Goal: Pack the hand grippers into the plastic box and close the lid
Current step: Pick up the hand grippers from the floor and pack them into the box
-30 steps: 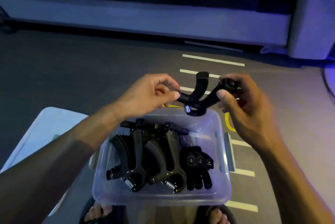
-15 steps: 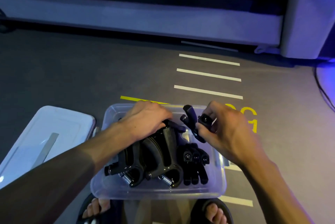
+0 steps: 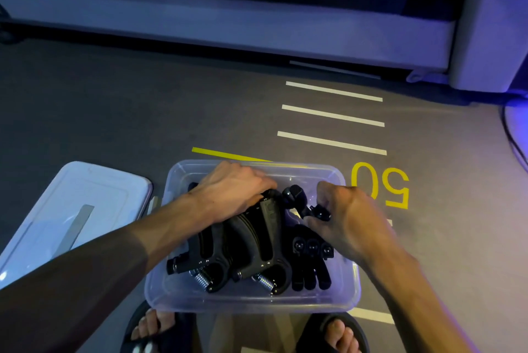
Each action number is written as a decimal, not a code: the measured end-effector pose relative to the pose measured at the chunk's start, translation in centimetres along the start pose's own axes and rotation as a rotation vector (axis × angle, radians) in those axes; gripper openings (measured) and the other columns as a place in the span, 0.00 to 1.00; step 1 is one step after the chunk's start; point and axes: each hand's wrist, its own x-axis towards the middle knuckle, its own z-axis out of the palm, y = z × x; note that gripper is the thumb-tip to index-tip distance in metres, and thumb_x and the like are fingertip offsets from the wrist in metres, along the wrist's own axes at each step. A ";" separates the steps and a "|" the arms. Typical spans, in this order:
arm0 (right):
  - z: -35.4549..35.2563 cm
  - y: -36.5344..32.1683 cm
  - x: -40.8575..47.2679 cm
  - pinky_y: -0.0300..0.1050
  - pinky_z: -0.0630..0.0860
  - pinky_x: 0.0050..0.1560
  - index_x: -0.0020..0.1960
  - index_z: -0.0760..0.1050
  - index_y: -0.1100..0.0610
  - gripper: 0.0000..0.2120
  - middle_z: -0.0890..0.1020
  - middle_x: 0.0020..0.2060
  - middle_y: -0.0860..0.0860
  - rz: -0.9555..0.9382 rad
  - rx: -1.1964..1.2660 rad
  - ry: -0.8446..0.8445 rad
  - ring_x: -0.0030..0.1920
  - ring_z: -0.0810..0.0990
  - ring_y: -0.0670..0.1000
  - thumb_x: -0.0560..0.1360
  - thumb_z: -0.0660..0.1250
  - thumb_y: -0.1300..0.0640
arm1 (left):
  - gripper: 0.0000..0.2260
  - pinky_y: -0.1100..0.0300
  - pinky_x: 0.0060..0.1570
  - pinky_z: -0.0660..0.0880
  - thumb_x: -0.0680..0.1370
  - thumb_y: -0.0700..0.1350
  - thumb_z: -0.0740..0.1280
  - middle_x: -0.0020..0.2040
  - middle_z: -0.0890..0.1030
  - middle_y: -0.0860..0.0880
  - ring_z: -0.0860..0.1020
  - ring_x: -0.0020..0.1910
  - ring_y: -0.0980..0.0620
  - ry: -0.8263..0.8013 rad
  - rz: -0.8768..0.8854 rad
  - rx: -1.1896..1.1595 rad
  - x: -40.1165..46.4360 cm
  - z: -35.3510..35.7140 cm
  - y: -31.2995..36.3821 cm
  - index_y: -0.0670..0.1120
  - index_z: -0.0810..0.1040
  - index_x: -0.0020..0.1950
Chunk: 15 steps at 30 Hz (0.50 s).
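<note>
A clear plastic box (image 3: 347, 292) sits on the floor between my feet, open and holding several black hand grippers (image 3: 257, 249) with steel springs. My right hand (image 3: 348, 221) pinches one more black hand gripper (image 3: 297, 198), which lies inside the box at its far right part. My left hand (image 3: 237, 189) lies over the tops of the packed grippers, fingers curled down onto them. The translucent lid (image 3: 71, 209) lies flat on the floor left of the box.
The floor is grey with white stripes (image 3: 333, 115), a yellow line and a yellow number 50 (image 3: 380, 184) right of the box. My sandalled feet (image 3: 154, 329) show below the box. A pale low ledge (image 3: 228, 26) runs along the far side.
Both hands came down from above the box into it, bringing the held gripper along. The left hand let go of it and now lies on the packed grippers.
</note>
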 end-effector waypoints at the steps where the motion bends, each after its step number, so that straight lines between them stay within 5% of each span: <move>1: -0.4 0.1 0.1 0.46 0.69 0.31 0.37 0.65 0.49 0.18 0.77 0.35 0.48 0.026 -0.018 -0.047 0.37 0.76 0.56 0.71 0.73 0.44 | 0.14 0.51 0.50 0.77 0.83 0.52 0.58 0.65 0.79 0.56 0.80 0.60 0.46 0.004 0.004 -0.013 -0.1 0.0 -0.1 0.58 0.72 0.68; 7: -0.4 0.7 1.5 0.48 0.83 0.45 0.44 0.78 0.52 0.05 0.84 0.40 0.54 0.172 -0.121 -0.142 0.41 0.85 0.57 0.74 0.65 0.53 | 0.15 0.48 0.49 0.78 0.83 0.53 0.54 0.63 0.81 0.55 0.81 0.59 0.45 0.023 0.045 -0.017 -0.2 -0.1 -0.2 0.57 0.74 0.67; 11: -0.1 -0.1 1.9 0.47 0.79 0.45 0.55 0.78 0.49 0.08 0.83 0.50 0.52 0.145 -0.297 -0.110 0.51 0.82 0.58 0.77 0.66 0.51 | 0.13 0.48 0.51 0.78 0.83 0.53 0.57 0.63 0.80 0.56 0.80 0.60 0.46 0.014 0.048 -0.033 0.0 0.0 -0.4 0.58 0.74 0.67; 15: -1.1 -0.1 1.7 0.46 0.77 0.51 0.63 0.74 0.43 0.18 0.81 0.57 0.46 0.145 -0.265 -0.326 0.56 0.81 0.54 0.75 0.69 0.46 | 0.13 0.48 0.51 0.78 0.83 0.52 0.60 0.64 0.80 0.57 0.80 0.61 0.47 0.020 0.069 -0.054 0.1 0.2 -0.8 0.59 0.74 0.67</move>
